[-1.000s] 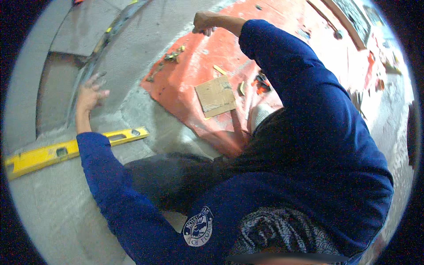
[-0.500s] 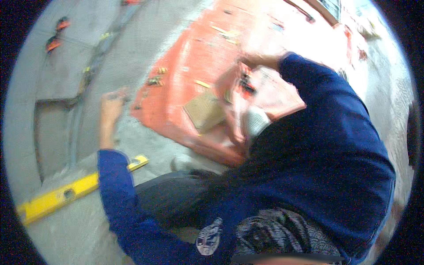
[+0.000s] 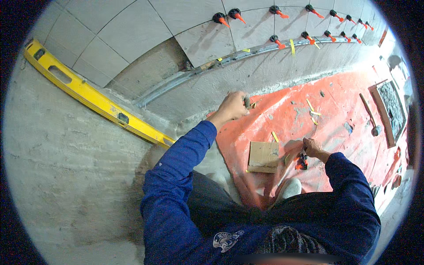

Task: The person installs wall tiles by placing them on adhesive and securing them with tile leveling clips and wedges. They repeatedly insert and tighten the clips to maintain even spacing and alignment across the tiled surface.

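Observation:
My left hand (image 3: 235,106) is closed at the sheet's far left edge, beside the wall. A small dark grey piece (image 3: 246,102) shows at its fingertips, too small to name, with yellow bits (image 3: 252,105) just beyond. My right hand (image 3: 312,148) is closed at the upper edge of what looks like a thin plastic bag (image 3: 288,162). Black-and-orange tile leveling knobs (image 3: 301,162) show just below that hand. Both lie over an orange plastic sheet (image 3: 327,101). A square cardboard-coloured piece (image 3: 263,155) lies left of the bag, a yellow wedge (image 3: 275,136) above it.
A long yellow spirit level (image 3: 95,98) lies on the floor at left. Grey wall tiles (image 3: 196,17) carry several leveling knobs (image 3: 276,12) above a metal rail (image 3: 163,90). At right are a mortar trough (image 3: 391,108) and a long-handled tool (image 3: 368,112). My shoe (image 3: 291,188) rests on the sheet.
The view has turned, bringing the tiled wall across the top. My left hand has moved from beside the wall onto the sheet's edge by the small yellow bits. The right stays at the bag.

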Available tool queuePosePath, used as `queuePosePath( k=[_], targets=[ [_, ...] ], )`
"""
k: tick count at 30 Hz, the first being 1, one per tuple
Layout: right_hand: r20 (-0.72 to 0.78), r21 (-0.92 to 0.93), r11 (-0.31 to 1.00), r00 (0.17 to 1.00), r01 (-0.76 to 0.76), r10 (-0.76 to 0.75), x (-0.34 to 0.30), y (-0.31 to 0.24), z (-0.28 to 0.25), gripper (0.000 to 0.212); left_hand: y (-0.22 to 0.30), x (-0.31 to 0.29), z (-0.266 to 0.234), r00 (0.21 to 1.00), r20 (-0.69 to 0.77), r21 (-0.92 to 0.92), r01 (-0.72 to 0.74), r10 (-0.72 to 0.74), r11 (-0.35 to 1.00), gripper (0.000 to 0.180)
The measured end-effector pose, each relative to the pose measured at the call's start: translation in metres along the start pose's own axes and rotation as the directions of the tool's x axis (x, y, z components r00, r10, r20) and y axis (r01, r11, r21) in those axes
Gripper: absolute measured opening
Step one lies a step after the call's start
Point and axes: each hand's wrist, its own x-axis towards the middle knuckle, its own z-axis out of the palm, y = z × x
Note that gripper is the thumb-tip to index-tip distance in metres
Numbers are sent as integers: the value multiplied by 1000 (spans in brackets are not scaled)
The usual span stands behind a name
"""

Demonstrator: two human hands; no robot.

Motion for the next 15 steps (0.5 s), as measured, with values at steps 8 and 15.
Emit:
queuePosePath(
  k=[8,15],
  targets=[
    [129,280,954,989,-104,70,26,45,-11,12,20,-1,-12,987,-125,12,-97,97,995,22],
    [72,770,637,997,-38,-27,67,1,-94,10,27,-4,1,980,-62,27,-187,188,982,15]
  ],
)
